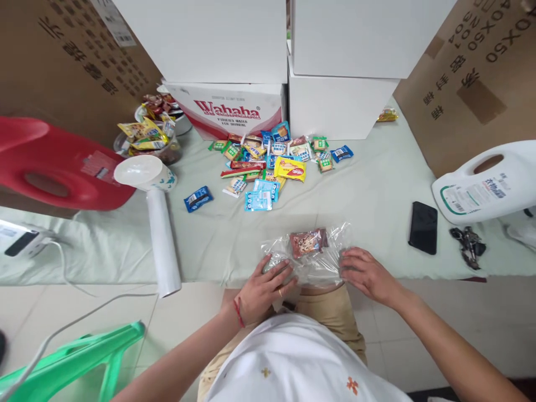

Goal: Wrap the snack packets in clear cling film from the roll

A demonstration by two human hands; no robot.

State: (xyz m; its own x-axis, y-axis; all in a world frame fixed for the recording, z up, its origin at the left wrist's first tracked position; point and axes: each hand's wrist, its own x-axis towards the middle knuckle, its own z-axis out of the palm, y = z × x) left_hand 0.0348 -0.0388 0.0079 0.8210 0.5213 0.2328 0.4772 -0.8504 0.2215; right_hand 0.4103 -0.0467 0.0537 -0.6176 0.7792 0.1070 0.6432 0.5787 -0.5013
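Note:
In front of me, near the table's front edge, lies a clear plastic bag (330, 262). A brown snack packet (309, 243) rests at the bag's middle; whether it is inside or on top I cannot tell. My left hand (268, 287) lies on the bag's left end with its fingers spread and stretched out. At the opposite end, my right hand (368, 276) touches the bag with its fingers extended, and its thumb is hidden. Beyond the bag is a pile of wrapped snacks (272, 162), including a yellow packet (290, 168) and light-blue packets (258, 201).
A blue packet (198, 199) lies apart on the left, near a paper cup (144, 173) and white roll (162, 243). Red jug (62, 167) stands left; phone (422, 228), keys (468, 245) and white jug (489, 181) are right. White boxes (343, 106) stand behind.

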